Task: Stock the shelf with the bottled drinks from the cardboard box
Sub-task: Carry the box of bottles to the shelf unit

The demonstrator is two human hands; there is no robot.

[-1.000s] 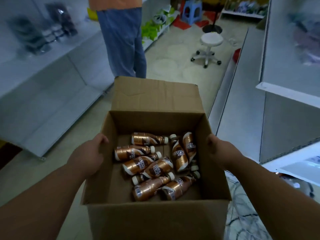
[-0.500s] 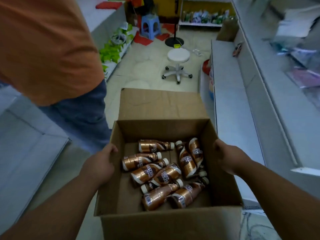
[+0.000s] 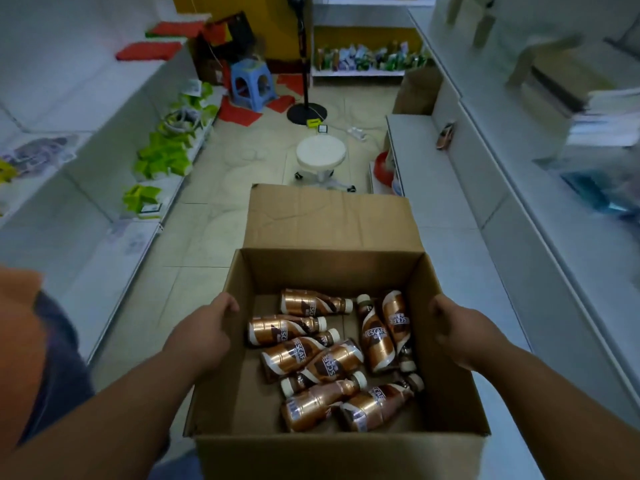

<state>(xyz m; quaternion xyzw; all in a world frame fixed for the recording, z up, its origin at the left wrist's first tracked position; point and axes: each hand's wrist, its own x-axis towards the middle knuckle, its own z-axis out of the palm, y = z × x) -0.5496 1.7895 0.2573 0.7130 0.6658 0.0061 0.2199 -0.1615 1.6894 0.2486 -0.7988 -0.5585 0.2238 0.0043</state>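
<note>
I carry an open cardboard box (image 3: 325, 223) in front of me, its far flap standing up. Several copper-and-brown bottled drinks (image 3: 311, 355) with white caps lie loose on their sides on its floor. My left hand (image 3: 204, 330) grips the box's left wall, fingers hooked over the rim. On the opposite wall my right hand (image 3: 457, 327) holds on in the same way. A low white shelf (image 3: 433, 174) runs along the right side of the aisle, with one small object lying on it far back.
A white round stool (image 3: 321, 155) on castors stands in the aisle ahead, a black floor stand (image 3: 306, 114) and a blue plastic stool (image 3: 250, 83) beyond it. Left shelves hold green packets (image 3: 164, 155). A person in orange top and jeans (image 3: 38, 358) is at my near left.
I have moved forward and turned with the box. The person in orange, earlier ahead and then close at my left, is now at the frame's left edge. The stool is nearer.
</note>
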